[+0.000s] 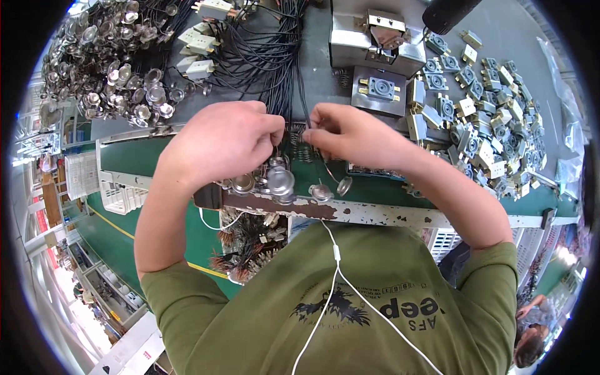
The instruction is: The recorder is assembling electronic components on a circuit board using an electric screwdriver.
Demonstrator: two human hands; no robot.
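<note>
My left hand (228, 140) is curled closed at the near end of a bundle of black wires (278, 84); its fingertips are mostly hidden. Just below it, several round metal caps (280, 181) on wire ends cluster at the table's front edge. Thumb and forefinger of my right hand (353, 134) pinch a single black wire (302, 94). That wire appears to run down to a small metal cap (344, 185) beside another loose-looking cap (321, 192). A coil spring (299, 147) lies between my hands.
A big heap of metal caps (119, 69) covers the far left, with white connector blocks (200, 40) beside it. A metal fixture (381, 94) holds a grey switch-like part. Many similar parts (494, 119) are piled at the right. A black cylindrical tool (447, 14) overhangs the back.
</note>
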